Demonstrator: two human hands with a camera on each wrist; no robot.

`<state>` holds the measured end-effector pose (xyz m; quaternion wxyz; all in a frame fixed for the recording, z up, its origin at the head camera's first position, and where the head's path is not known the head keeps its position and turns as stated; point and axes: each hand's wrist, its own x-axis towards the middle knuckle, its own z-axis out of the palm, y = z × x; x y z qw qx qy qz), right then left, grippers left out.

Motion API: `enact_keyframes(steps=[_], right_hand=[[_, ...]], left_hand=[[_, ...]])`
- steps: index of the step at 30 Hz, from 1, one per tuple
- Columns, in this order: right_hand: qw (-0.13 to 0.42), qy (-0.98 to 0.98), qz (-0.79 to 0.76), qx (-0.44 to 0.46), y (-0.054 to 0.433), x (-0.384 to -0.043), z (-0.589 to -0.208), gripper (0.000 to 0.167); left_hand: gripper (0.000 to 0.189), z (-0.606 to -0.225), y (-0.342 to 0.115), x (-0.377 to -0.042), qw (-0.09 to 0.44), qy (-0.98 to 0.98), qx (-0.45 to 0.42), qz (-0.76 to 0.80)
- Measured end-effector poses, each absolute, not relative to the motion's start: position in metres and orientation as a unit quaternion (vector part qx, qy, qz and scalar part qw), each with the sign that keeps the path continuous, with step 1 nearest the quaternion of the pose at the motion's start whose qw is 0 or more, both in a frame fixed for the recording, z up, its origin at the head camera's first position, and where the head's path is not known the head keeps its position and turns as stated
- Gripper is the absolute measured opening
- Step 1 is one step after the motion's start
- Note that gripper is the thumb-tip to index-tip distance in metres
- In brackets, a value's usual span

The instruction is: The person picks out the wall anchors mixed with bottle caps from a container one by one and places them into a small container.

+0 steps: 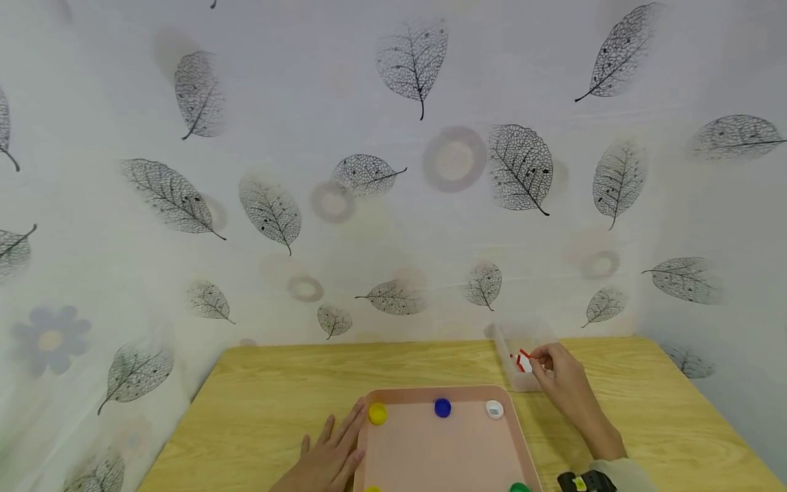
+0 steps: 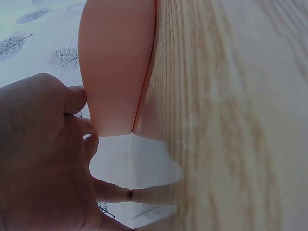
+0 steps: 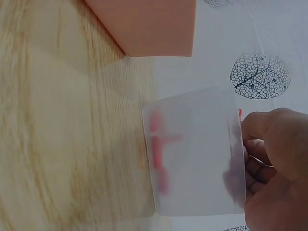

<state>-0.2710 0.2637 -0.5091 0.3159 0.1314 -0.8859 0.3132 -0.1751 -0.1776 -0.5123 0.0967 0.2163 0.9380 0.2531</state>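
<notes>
My right hand (image 1: 568,386) is over a translucent plastic box (image 1: 521,384) at the back right, thumb and forefinger pinching a small red stick (image 1: 525,354). In the right wrist view its red tip (image 3: 239,113) shows at the fingers, by the box's rim. More red pieces (image 3: 157,151) show blurred through the box wall. My left hand (image 1: 328,454) lies at the left side of a pink tray (image 1: 430,391), fingers extended and touching its edge. The left wrist view has the thumb against the tray's outer wall (image 2: 115,67) and other fingertips down on the table.
Inside the tray, along its back, sit a yellow cap (image 1: 378,413), a blue cap (image 1: 443,408) and a white cap (image 1: 494,409). A green cap (image 1: 519,487) and another yellow one are cut off by the lower frame edge. The wooden table (image 1: 277,369) meets a leaf-patterned wall covering (image 1: 369,239).
</notes>
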Motion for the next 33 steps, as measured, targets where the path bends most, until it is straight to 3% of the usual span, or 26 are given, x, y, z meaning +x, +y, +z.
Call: enact_keyframes(steps=[33], right_hand=[[0.306,-0.887,0.322,0.126,0.2684,-0.2707,-0.5123,0.017]], left_hand=[[0.06,-0.5174,-0.1768,-0.1777,0.092,0.937,0.234,0.241]])
